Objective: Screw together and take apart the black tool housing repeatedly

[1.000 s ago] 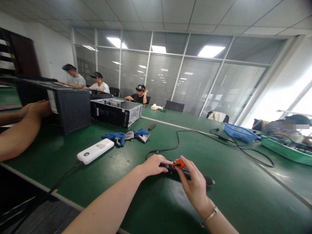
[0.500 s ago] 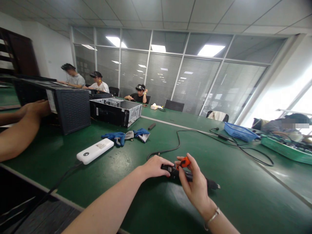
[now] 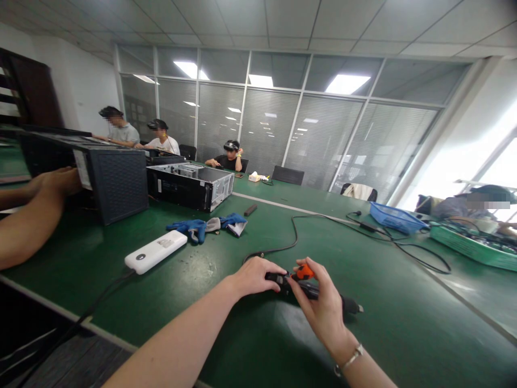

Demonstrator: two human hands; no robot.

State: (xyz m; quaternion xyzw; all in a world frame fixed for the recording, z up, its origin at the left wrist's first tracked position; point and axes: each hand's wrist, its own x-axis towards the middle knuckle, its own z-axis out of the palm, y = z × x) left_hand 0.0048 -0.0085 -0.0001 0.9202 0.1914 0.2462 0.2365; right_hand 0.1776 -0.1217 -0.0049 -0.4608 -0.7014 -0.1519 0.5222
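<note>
A black corded electric screwdriver [image 3: 347, 306] lies on the green table [image 3: 226, 318] in front of me. My left hand [image 3: 253, 276] is closed over its rear end, where the black cable [image 3: 294, 237] comes in. My right hand [image 3: 321, 307] is curled around the middle of the tool, and its thumb and forefinger pinch a small orange part [image 3: 304, 271] on top of the body. The tool's dark tip sticks out to the right of my right hand.
A white power strip [image 3: 155, 251] and blue work gloves [image 3: 202, 226] lie to the left. Two black computer cases [image 3: 189, 186] stand beyond, with a co-worker's arms [image 3: 28, 215] beside the near one. A blue basket [image 3: 393, 217] and green tray [image 3: 470, 248] sit far right. Several people sit at the back.
My right hand has lifted the orange part slightly and the tool has shifted a little to the right, its tip now further out. My left hand has stayed on the rear end.
</note>
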